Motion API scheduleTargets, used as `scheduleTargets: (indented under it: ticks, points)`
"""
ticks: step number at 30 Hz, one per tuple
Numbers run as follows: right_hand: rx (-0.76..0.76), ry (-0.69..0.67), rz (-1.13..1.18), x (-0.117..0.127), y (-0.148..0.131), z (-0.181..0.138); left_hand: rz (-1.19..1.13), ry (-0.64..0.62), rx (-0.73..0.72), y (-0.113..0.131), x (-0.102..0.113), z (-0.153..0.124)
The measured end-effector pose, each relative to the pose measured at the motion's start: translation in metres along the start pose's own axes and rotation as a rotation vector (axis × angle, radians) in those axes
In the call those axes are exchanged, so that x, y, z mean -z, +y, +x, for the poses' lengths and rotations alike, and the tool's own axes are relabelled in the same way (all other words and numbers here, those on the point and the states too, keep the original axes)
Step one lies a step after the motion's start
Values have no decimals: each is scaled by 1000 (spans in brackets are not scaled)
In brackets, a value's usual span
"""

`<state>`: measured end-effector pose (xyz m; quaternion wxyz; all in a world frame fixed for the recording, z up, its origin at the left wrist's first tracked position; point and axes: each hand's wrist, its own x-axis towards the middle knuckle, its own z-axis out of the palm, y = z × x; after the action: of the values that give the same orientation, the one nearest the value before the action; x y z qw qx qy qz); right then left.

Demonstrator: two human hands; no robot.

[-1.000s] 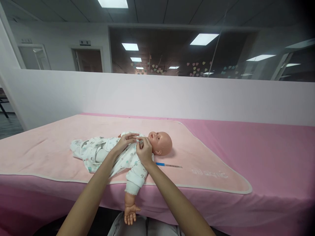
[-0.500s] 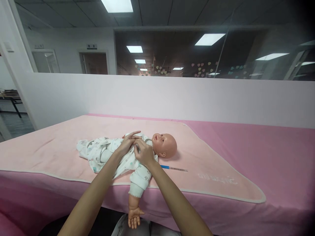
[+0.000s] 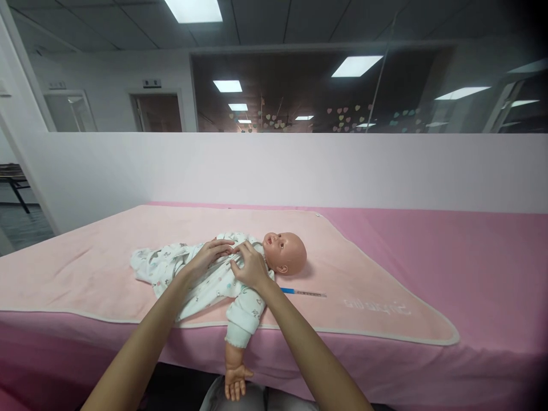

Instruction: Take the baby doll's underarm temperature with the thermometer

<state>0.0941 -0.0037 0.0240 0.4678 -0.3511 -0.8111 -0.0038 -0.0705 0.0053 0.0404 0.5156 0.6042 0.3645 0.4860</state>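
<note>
A bald baby doll (image 3: 286, 254) lies on its back, its head to the right, in a white printed baby gown (image 3: 214, 288). My left hand (image 3: 212, 252) is on the chest, its bent fingers closed on the gown's front. Close beside it, my right hand (image 3: 252, 267) has its curled fingers on the cloth near the neck, with the thumb a little apart. The fingertips of both hands nearly meet, and the bit of cloth between them is mostly hidden. One doll arm (image 3: 234, 371) hangs over the near edge, palm showing.
Beside my right forearm lies a blue-ended strip like a thermometer (image 3: 303, 293). A peach blanket (image 3: 363, 274) with pale lettering is spread over a pink-covered table (image 3: 479, 268). Behind stands a white low wall (image 3: 342, 171) with glass above.
My left hand has shifted left and slightly down, its fingers now lower on the chest. The gown's front lies further over the legs toward the near edge. My right hand has hardly moved.
</note>
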Motion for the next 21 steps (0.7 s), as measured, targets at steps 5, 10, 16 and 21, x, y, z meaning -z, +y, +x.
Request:
scheduleTargets:
  ticks: [5, 10, 16, 21]
  points:
    - [-65, -12, 61, -1, 7, 3, -5, 25, 9, -7, 2, 1]
    - [-84, 54, 112, -5, 11, 5, 2, -57, -48, -9, 4, 0]
    - [-142, 53, 147, -3, 7, 3, 93, -106, -115, -11, 5, -1]
    - [-162, 33, 113, -3, 5, 3, 89, -88, -143, -16, 6, 2]
